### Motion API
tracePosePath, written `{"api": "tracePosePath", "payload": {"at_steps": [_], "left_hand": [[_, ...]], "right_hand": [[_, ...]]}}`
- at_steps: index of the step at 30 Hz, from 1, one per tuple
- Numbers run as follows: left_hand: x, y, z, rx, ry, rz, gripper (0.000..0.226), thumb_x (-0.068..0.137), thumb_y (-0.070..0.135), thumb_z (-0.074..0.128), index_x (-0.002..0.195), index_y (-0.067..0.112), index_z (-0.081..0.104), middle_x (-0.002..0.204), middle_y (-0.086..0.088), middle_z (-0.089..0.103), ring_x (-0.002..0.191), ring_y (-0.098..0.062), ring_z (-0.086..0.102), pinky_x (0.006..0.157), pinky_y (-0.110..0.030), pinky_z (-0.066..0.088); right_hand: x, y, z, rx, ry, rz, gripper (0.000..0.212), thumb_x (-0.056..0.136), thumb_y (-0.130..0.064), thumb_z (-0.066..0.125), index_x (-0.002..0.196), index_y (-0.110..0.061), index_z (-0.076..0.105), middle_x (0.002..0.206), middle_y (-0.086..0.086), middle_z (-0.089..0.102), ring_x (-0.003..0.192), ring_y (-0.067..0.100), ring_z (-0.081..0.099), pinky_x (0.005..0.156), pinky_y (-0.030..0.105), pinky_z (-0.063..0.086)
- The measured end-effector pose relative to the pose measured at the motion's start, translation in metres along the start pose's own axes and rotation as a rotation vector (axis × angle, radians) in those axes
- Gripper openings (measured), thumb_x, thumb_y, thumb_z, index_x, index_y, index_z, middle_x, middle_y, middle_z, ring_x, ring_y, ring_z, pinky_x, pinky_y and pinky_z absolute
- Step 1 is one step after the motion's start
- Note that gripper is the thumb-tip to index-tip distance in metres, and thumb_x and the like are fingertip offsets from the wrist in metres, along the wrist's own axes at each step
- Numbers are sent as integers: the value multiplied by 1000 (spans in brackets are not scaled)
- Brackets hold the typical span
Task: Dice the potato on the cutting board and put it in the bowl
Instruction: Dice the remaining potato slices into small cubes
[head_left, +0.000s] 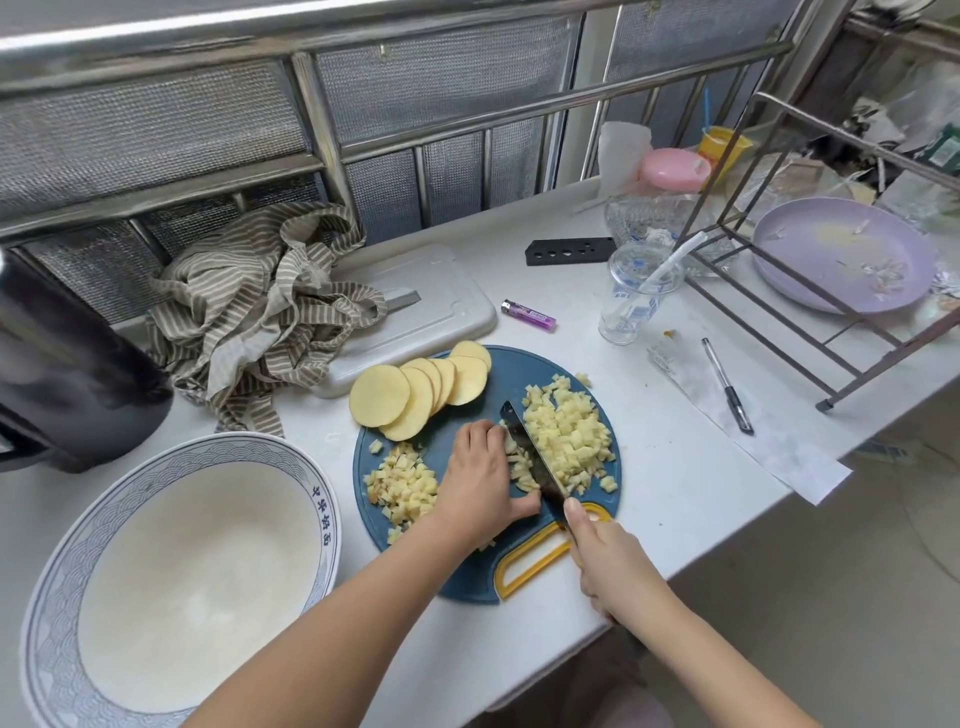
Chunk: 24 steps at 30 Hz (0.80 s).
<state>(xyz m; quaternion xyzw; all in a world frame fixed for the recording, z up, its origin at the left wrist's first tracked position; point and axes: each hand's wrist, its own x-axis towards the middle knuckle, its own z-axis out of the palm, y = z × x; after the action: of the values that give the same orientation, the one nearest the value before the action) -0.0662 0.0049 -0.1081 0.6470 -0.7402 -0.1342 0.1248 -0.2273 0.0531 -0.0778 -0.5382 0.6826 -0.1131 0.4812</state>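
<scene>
**Dicing under way on the blue board, bowl holding no potato**

The person stands at a white counter (670, 467) with a round blue cutting board (524, 371) in front of them, its yellow handle pointing towards them. The right hand (608, 561) is wrapped round the handle of a knife (535, 457), forefinger stretched along the top of the blade. The blade runs diagonally across the middle of the board, edge down.

The left hand (478, 478) lies just left of the blade, palm down, fingers curled over a small clump of potato pieces (519, 467) that it holds against the board. Its thumb reaches towards the blade near the handle.

To the right of the knife sits the larger heap of diced potato (569, 436). A smaller diced heap (402, 486) lies at the board's left edge, beside the left wrist. A fanned row of round potato slices (410, 395), uncut, overlaps the board's far left rim.

The bowl (156, 457), wide and white with a blue patterned rim, stands on the counter to the left of the board, nearer the person.

Behind the board lie a striped cloth (260, 312), a white tray (441, 312) and a purple lighter (527, 315). A clear plastic cup (631, 296), a pen (727, 387) and a lilac plate (841, 254) sit further right.
</scene>
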Motion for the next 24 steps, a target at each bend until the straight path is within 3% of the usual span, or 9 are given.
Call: {"api": "tracePosePath", "payload": {"at_steps": [5,13,17,24], "left_hand": [[-1,2,-1,-13,-4,-6,83,80,58,59,139,6,33,138,-9,33,131,-24,25,112,-29,21],[-1,-4,-4,-15,-35,-15,82,82,56,61,137,2,33,136,-11,34,131,-24,27,111,-27,23],[-3,-7,-4,-20,-14,-10,78,80,56,64,131,2,39,130,-10,38,125,-23,32,106,-25,27],[-3,-5,-2,-22,-7,-20,81,79,58,63,131,1,39,130,-10,38,125,-23,32,106,-28,31]], "right_hand": [[-4,6,0,108,15,7,58,99,-57,29,57,-16,32,38,-9,28,36,12,28,48,31,27],[-10,-10,6,187,11,-45,56,98,-57,28,61,-15,33,40,-8,27,36,12,24,44,26,22],[-8,-17,9,149,3,-80,61,100,-54,27,53,-16,34,32,-9,31,32,7,29,43,25,28],[-5,-18,11,44,72,-169,62,102,-50,26,47,-24,36,35,-8,40,44,11,39,50,27,31]]}}
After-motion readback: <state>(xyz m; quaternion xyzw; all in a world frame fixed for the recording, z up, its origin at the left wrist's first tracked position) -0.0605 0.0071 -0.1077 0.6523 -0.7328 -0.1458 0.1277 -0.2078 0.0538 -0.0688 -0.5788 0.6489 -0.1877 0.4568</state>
